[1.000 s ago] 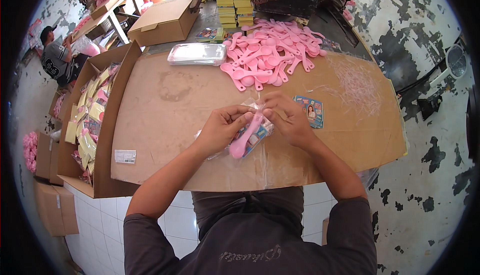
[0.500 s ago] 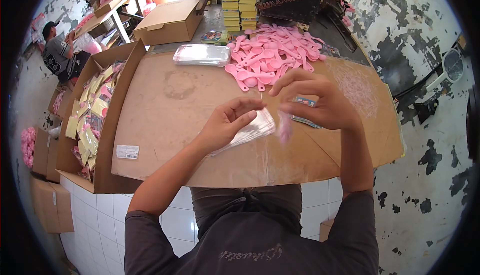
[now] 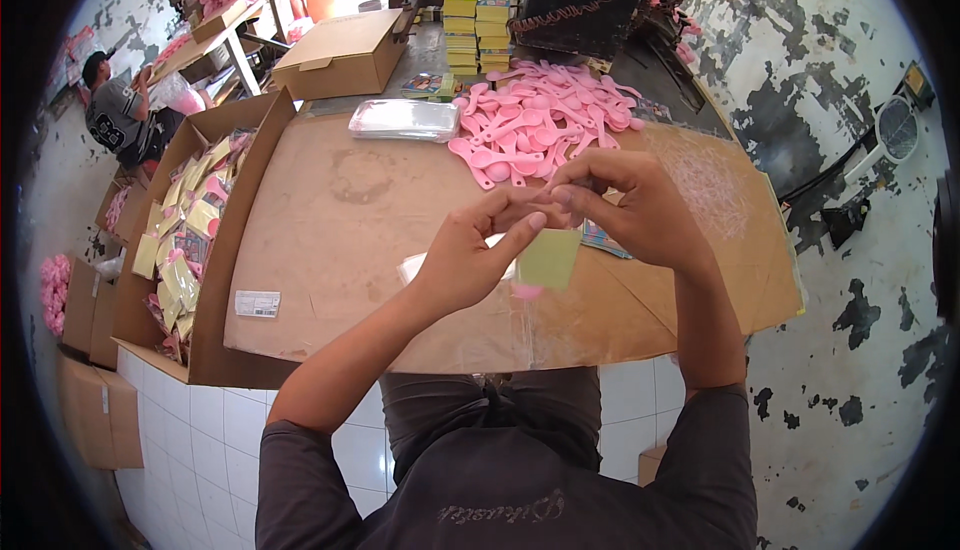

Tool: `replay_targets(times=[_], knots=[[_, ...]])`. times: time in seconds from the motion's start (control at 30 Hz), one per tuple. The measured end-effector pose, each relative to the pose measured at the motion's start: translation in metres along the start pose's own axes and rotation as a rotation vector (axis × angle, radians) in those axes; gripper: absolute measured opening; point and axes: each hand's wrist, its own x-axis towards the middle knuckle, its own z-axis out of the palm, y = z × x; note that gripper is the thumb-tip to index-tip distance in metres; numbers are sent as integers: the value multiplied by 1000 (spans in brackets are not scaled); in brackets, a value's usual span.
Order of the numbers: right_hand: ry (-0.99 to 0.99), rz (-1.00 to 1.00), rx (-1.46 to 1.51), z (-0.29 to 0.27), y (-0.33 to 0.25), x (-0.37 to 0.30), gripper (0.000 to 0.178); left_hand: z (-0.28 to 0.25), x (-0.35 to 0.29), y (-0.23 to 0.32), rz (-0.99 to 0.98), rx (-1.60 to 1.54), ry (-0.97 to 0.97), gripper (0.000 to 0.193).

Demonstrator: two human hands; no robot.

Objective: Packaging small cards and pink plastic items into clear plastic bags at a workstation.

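Note:
My hands meet over the near middle of the cardboard-covered table, fingertips pinched together. From them hangs a small packet with a yellow-green card [image 3: 548, 260], and a pink piece [image 3: 526, 291] shows at its lower edge. My left hand [image 3: 478, 255] grips it from the left, its thumb along the top. My right hand [image 3: 632, 208] pinches the top from the right. Beneath my left hand lie clear plastic bags [image 3: 410, 268], mostly hidden. Printed cards [image 3: 606, 240] lie partly covered by my right hand. Beyond my hands is a heap of pink measuring spoons [image 3: 535, 115].
A long carton [image 3: 240, 280] filled with packets stands at the left. Another stack of clear bags [image 3: 404, 120] lies left of the spoons. Behind are a closed carton [image 3: 340, 55] and stacked yellow cards [image 3: 462, 30]. Loose clear strips [image 3: 715, 185] lie at right. A person [image 3: 118, 110] sits far left.
My hands have come together from apart. The yellow-green card now shows between them, where a blurred pink item hung by my right hand. My left hand now covers more of the clear bags.

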Motion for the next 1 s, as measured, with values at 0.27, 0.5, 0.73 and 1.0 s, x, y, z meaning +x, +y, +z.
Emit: replay_targets(times=[0.27,0.5,0.73,1.0], knots=[[279,-178,-187,11,1,-7,14,6,-2,0,-65,-5,70,30],[277,-495,-743,19,-4,-12,25,15,-5,10,45,503,149,32],[197,-475,-945,19,15,-10,18,21,-4,1,178,791,64,36],[124,35,-36,-31,38,-37,10,-3,1,-7,-107,314,63,30]])
